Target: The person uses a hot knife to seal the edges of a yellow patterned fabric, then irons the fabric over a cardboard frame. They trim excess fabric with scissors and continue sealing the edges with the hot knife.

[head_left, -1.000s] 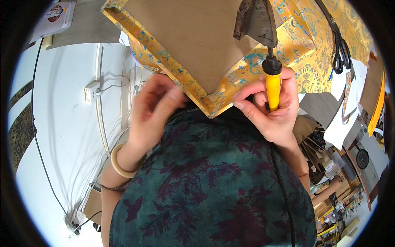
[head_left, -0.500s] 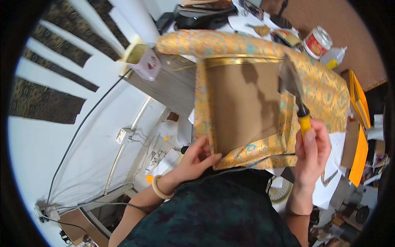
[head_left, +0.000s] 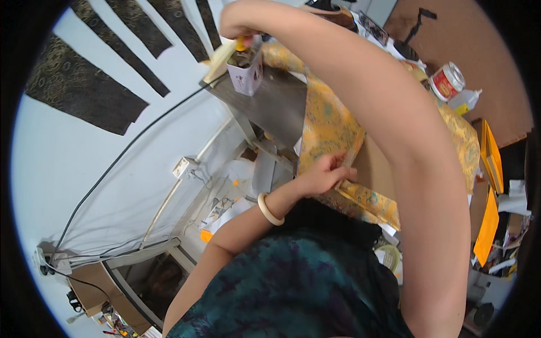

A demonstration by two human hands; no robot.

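Observation:
My left hand (head_left: 327,176) is closed on the near left corner of a shallow brown box panel (head_left: 376,163), pinching the gold patterned brocade (head_left: 332,121) where it folds over the edge. My right arm reaches across to the far left. There my right hand (head_left: 239,28) grips a yellow-handled tool (head_left: 243,45), its dark head down in a white square tub (head_left: 245,80). The tool's exact kind does not show, as its head is inside the tub. My right forearm hides much of the panel and cloth.
A grey table (head_left: 270,110) carries the tub near its left edge. Beyond the panel stand a red-and-white can (head_left: 447,82) and a clear bottle (head_left: 465,101). Orange-edged boards (head_left: 487,225) stand at the right. A black cable (head_left: 129,152) runs along the white wall, where dark patterned strips (head_left: 84,84) hang.
My right hand has moved with the yellow-handled tool from above the panel's right side to the tub at the far left. My left hand keeps hold of the near left corner.

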